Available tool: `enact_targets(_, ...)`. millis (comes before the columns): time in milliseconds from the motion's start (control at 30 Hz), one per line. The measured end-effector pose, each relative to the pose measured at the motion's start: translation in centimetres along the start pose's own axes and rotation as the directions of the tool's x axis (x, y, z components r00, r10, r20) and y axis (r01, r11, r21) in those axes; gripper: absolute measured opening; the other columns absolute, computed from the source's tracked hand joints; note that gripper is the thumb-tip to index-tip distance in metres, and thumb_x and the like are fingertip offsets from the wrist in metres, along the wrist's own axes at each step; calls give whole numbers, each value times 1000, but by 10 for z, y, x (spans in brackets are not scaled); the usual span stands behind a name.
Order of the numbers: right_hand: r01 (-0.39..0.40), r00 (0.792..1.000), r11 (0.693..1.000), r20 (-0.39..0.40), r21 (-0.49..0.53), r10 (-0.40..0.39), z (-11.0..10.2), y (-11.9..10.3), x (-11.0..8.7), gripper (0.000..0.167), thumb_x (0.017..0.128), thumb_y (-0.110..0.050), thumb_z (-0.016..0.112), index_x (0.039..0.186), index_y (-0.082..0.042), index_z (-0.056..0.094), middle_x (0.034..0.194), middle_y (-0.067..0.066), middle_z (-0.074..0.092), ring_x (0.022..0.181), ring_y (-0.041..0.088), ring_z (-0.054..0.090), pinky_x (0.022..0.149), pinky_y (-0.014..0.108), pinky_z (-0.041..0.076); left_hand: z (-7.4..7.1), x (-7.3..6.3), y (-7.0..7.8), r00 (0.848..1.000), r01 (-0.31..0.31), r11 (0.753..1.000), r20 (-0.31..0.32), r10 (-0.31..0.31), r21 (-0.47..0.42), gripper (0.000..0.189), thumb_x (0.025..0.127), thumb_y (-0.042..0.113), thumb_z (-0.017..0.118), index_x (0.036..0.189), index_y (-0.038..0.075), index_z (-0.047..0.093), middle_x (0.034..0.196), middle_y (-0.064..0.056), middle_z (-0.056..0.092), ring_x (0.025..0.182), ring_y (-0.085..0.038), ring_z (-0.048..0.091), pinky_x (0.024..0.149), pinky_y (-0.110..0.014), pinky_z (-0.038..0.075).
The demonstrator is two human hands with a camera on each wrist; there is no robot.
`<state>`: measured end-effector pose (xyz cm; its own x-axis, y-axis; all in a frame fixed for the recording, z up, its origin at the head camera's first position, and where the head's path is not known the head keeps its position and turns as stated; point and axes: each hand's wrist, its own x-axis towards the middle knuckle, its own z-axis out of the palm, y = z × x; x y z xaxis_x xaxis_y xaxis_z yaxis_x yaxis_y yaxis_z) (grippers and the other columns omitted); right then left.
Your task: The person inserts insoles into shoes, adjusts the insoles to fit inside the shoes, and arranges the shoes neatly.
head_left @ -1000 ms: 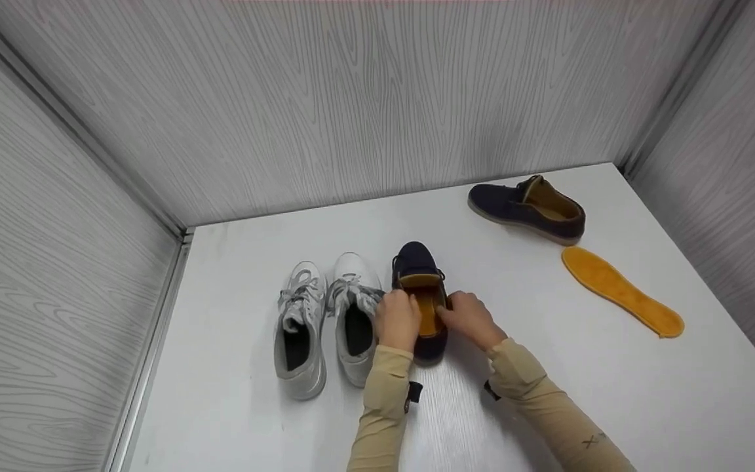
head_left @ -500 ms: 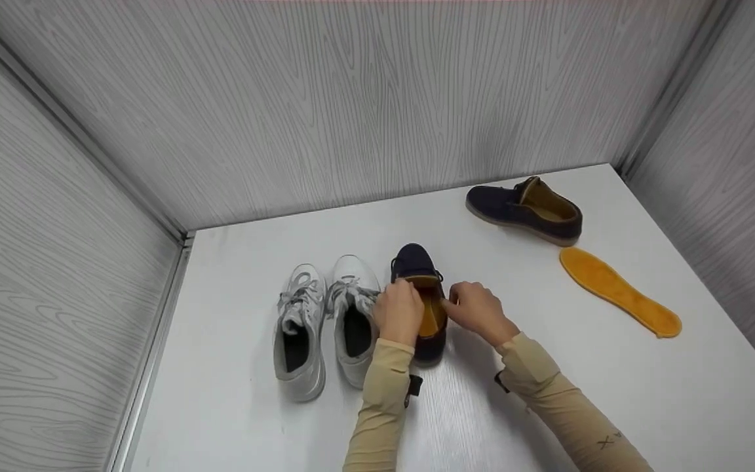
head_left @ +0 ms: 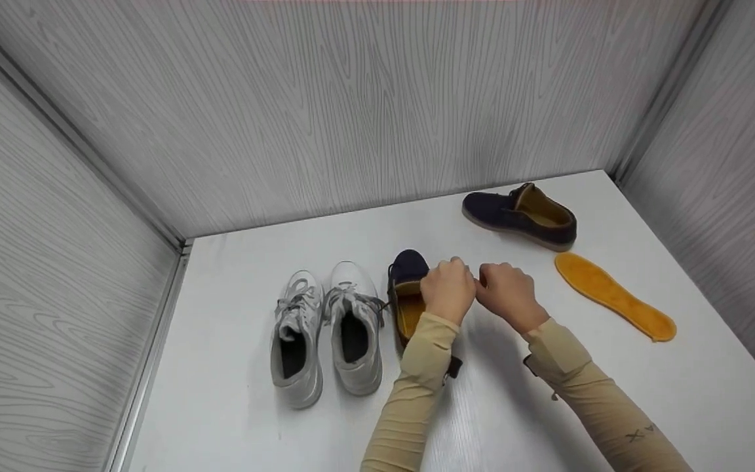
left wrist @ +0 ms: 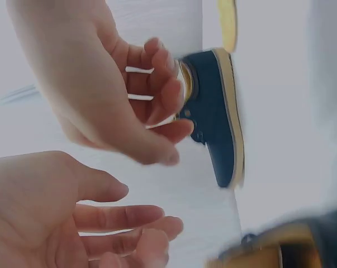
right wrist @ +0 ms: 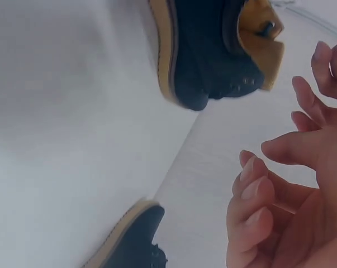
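A navy loafer-like shoe (head_left: 408, 266) with a tan lining stands on the white tabletop, toe toward the back wall. My left hand (head_left: 449, 290) is over its right side and covers part of its opening in the head view. Close beside it, to the right, is my right hand (head_left: 510, 296). Both hands are off the shoe, and their fingers are loosely bent with nothing between them, as the left wrist view shows of the left hand (left wrist: 51, 206) and the right wrist view of the right hand (right wrist: 302, 223).
A matching navy shoe (head_left: 515, 219) stands at the back right, and an orange-yellow insole (head_left: 613, 296) lies near it. Two white lace-up sneakers, a left one (head_left: 297, 331) and a right one (head_left: 355, 341), stand left of the near shoe. Grey wood-grain walls (head_left: 377, 111) enclose the table.
My left hand has let go of the near shoe's left side and moved right across it. My right hand has left the shoe's right edge and moved right and slightly up.
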<state>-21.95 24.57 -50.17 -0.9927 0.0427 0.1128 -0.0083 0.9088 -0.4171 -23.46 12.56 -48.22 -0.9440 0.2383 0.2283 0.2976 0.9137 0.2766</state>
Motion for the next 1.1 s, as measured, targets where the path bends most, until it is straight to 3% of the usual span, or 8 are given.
enact_targets(200, -39, 998, 999, -45, -16, 38, -20, 26, 6, 31, 92, -24, 60, 66, -7, 57, 58, 6, 49, 54, 27, 49, 48, 40, 37, 12, 16, 26, 998, -5, 998, 59, 9, -67, 23, 96, 24, 60, 79, 11, 70, 82, -7, 72, 71, -25, 70, 54, -38, 53)
enact_targets(333, -33, 994, 999, -100, -27, 30, -33, 47, 9, 31, 90, -17, 59, 61, -8, 53, 54, 4, 45, 50, 27, 46, 46, 39, 34, 22, 26, 37, 998, -20, 997, 61, 24, -70, 24, 95, 22, 60, 75, 13, 71, 79, -6, 71, 67, -23, 69, 52, -36, 52)
enact_targets(467, -74, 992, 997, -104, -35, 70, -43, 63, 14, 34, 90, -19, 57, 59, -9, 50, 52, 3, 42, 49, 26, 44, 46, 39, 33, 31, 34, 46, 998, -22, 995, 52, 27, -95, 24, 95, 22, 60, 76, 12, 71, 79, -6, 72, 67, -24, 69, 52, -36, 52)
enact_targets(700, -166, 984, 985, -68, -48, 162, -51, 88, 21, 33, 87, -19, 54, 55, -12, 46, 51, 0, 40, 50, 24, 42, 44, 39, 32, 48, 37, 57, 998, 19, 982, 59, -8, -188, 25, 94, 23, 62, 75, 10, 70, 79, -7, 72, 70, -25, 70, 55, -37, 53)
enact_targets(833, -189, 980, 980, -68, -57, 185, -54, 106, 22, 32, 82, -16, 51, 53, -15, 39, 50, -2, 36, 49, 21, 38, 43, 37, 29, 59, 36, 64, 998, 16, 980, 69, -2, -196, 22, 93, 21, 64, 77, 10, 72, 79, -7, 72, 71, -25, 71, 56, -36, 53)
enact_targets(1000, -207, 977, 976, -66, -60, 203, -59, 124, 23, 33, 84, -16, 50, 55, -15, 35, 53, 0, 36, 51, 22, 37, 44, 39, 31, 70, 38, 72, 996, 5, 978, 83, 12, -207, 22, 92, 19, 64, 73, 10, 69, 77, -7, 72, 70, -25, 70, 56, -36, 53)
enact_targets(1100, -226, 973, 970, -61, -87, 221, -60, 134, 27, 32, 87, -16, 50, 58, -13, 36, 57, 4, 41, 55, 25, 40, 46, 42, 34, 78, 42, 75, 995, 12, 951, 96, 19, -310, 25, 93, 17, 64, 70, 8, 65, 72, -7, 69, 65, -22, 67, 54, -34, 50)
